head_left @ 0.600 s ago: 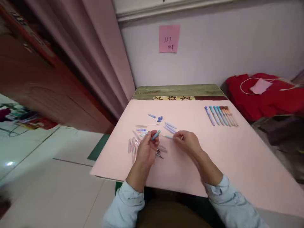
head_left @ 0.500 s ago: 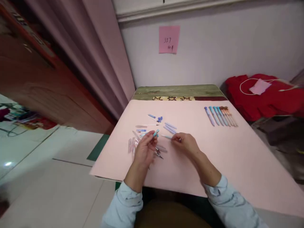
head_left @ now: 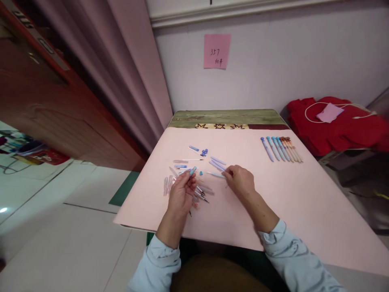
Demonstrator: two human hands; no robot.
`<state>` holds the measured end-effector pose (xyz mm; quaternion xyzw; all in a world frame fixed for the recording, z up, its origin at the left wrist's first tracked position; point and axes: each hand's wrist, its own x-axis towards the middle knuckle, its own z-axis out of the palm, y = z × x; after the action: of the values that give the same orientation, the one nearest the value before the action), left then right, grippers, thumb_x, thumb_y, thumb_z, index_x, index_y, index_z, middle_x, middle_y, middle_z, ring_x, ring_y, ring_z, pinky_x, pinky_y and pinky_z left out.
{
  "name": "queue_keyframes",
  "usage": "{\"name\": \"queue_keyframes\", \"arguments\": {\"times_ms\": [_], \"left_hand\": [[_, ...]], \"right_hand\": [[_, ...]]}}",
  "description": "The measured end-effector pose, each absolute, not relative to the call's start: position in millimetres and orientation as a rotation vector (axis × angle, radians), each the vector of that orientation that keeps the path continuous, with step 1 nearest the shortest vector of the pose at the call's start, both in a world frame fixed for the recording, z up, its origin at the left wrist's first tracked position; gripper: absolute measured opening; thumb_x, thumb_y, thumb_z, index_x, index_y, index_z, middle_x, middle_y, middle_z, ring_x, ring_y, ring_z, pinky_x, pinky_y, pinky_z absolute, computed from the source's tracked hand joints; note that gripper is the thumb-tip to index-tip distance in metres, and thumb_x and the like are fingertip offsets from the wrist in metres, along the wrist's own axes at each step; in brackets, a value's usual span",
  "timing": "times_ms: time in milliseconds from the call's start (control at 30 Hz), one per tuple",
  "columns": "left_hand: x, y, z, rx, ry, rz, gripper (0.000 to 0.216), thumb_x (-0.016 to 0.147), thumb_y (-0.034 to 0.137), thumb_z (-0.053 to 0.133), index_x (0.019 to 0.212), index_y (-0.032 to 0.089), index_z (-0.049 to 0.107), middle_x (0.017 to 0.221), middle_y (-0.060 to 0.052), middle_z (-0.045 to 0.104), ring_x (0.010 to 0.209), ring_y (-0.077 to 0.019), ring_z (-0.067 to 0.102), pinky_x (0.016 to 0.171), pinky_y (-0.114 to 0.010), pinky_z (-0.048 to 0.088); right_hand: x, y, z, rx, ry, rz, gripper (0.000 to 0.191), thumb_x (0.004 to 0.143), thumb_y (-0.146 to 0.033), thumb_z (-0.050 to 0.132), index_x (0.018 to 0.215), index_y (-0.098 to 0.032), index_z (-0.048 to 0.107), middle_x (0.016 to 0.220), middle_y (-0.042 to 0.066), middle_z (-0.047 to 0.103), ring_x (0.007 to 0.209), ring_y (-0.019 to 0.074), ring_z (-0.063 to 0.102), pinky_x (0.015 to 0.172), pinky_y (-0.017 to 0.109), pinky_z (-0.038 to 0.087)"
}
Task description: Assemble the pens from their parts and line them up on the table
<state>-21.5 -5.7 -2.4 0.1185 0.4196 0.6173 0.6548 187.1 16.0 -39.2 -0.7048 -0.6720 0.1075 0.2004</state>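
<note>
Left hand (head_left: 181,194): fingers closed on a short teal tube (head_left: 193,170), tilted up above the loose parts pile.
Right hand (head_left: 241,181): well apart from the left, fingertips pinching the right end of a pale blue barrel (head_left: 214,174). Honestly can't tell if that barrel's lifted or touching the sheet.
Teal cap (head_left: 201,173): sitting loose on the table, between the hands.
Barrels: periwinkle ones (head_left: 217,161) lie just beyond the pale blue one.
Pile: black-tipped refills (head_left: 202,197) right by the left hand, clear tubes (head_left: 165,185) on its far left.
Blue knobs (head_left: 204,152): little bunch further back.
Pen row (head_left: 276,149): off to the right, periwinkle, then teal-topped, then brown-topped.
Table: pink sheet (head_left: 258,215) over most of it.
Wall: pink note (head_left: 217,50) reading 357.
</note>
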Motion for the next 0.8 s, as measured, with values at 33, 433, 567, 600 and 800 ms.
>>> {"name": "queue_keyframes", "arguments": {"times_ms": [33,433,567,600,800], "left_hand": [[-22,-6,-3,0.27,0.958,1.404,0.008,0.08,0.009,0.066,0.087,0.011,0.065,0.075,-0.004,0.069,0.059,-0.0067,0.061,0.053,-0.014,0.048],[-10,-16,-3,0.277,1.018,1.391,0.011,0.078,0.0,0.065,0.081,0.011,0.066,0.077,-0.005,0.069,0.065,-0.0085,0.066,0.067,-0.017,0.057],[-3,-20,-4,0.239,0.991,1.328,0.014,0.08,-0.004,0.059,0.082,0.009,0.066,0.084,-0.009,0.071,0.073,-0.0109,0.07,0.074,-0.019,0.058],[-2,-21,-3,0.238,0.987,1.318,0.015,0.08,-0.004,0.059,0.082,0.008,0.066,0.085,-0.01,0.072,0.074,-0.0114,0.07,0.075,-0.02,0.058],[-2,-25,2,0.272,0.979,1.323,0.017,0.077,-0.006,0.061,0.083,0.009,0.066,0.082,-0.009,0.072,0.07,-0.0114,0.07,0.075,-0.021,0.059]], "right_hand": [[186,17,-40,-1.972,-1.899,0.295,0.021,0.09,-0.037,0.056,0.083,-0.025,0.072,0.086,0.002,0.07,0.073,0.0157,0.059,0.062,0.026,0.034],[181,34,-36,-2.095,-2.209,0.224,0.025,0.096,-0.03,0.046,0.097,-0.018,0.068,0.098,0.011,0.068,0.084,0.0208,0.064,0.069,0.029,0.04],[184,30,-39,-2.047,-2.211,0.207,0.024,0.098,-0.03,0.043,0.102,-0.017,0.062,0.101,0.011,0.066,0.084,0.0206,0.064,0.069,0.029,0.039],[185,28,-39,-2.03,-2.194,0.21,0.022,0.098,-0.03,0.043,0.102,-0.017,0.061,0.101,0.011,0.066,0.083,0.0204,0.064,0.068,0.029,0.039],[186,10,-26,-1.772,-1.817,0.467,0.016,0.094,-0.027,0.045,0.096,-0.02,0.059,0.082,0.004,0.066,0.07,0.0176,0.059,0.065,0.028,0.039]]}}
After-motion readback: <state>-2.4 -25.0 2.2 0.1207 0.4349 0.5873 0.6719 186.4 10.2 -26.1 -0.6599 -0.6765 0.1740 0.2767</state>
